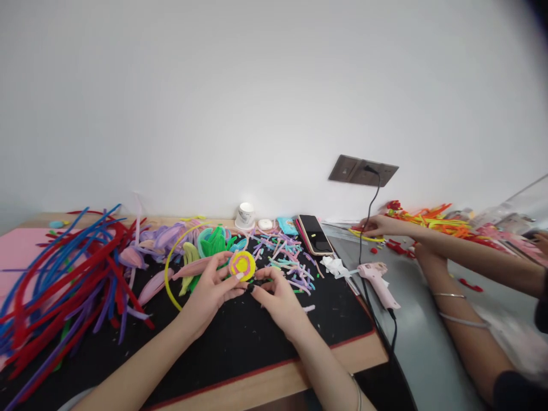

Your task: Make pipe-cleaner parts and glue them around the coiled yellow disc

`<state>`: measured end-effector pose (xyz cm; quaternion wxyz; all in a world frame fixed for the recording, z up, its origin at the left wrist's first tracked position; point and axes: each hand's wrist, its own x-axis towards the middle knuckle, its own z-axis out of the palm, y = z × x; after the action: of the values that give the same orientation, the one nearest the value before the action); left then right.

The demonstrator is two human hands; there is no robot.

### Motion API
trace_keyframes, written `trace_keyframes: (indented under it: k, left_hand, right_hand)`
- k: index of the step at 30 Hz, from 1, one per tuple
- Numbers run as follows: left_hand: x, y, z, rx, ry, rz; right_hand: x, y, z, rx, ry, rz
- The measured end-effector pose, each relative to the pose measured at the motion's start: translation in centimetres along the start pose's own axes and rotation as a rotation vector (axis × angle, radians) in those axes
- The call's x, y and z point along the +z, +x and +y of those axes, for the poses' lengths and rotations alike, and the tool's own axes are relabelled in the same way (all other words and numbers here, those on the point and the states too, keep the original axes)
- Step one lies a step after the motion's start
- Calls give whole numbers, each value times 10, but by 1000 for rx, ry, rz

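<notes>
A round yellow disc (242, 266) with a pink ring in it, looking like coiled pipe cleaner, faces up between my hands. My left hand (214, 285) is closed on its left edge, thumb over the front. Close by on the right, my right hand (276, 294) has its fingers curled together near the disc's lower right edge. Something small and dark shows at its fingertips, too unclear to name. Behind my left hand lie green pipe-cleaner leaves (214, 242) and a pink petal-like piece (193, 269). A long yellow pipe cleaner (168, 274) arcs to the left of them.
Red, blue and purple pipe cleaners (98, 257) heap at left. Short cut pieces (295, 265) scatter behind my right hand, near a phone (315, 234) and a white cup (245, 214). A pink glue gun (379, 283) with a cord lies right, by another person's arms (462, 242).
</notes>
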<state>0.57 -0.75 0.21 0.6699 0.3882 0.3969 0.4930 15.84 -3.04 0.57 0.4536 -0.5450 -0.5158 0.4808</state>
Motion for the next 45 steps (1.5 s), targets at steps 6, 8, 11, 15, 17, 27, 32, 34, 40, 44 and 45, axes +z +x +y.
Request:
trace_keyframes:
  k: [6,8,11,15,17,27,32,34,40,44,45]
  left_hand:
    - [-1,4,-9,31,16,-57]
    - [-2,5,-11,68,44,-64]
    - [-2,6,-13,115,110,-62]
    - [-1,4,-11,189,201,-58]
    - [-1,1,-9,234,258,-36]
    - [0,-8,-7,381,371,83]
    - [0,-8,-7,386,423,58]
    - [0,-9,-6,384,439,57]
    - [1,-8,-7,372,446,74]
    - [1,-8,-7,372,443,72]
    - [1,-9,-7,371,439,71]
  right_hand:
    - [18,6,3,54,175,29]
    - [20,7,6,36,196,58]
    - [20,8,9,9,232,77]
    - [16,9,7,6,281,23]
    - [12,8,4,-25,293,8]
    - [4,0,-5,-117,189,-29]
    - [3,0,-4,-121,153,-23]
    - [2,0,-4,-126,152,-24]
    - [1,0,-4,-134,146,-42]
    - [1,0,-4,-135,109,-28]
    - [1,0,-4,-136,104,-26]
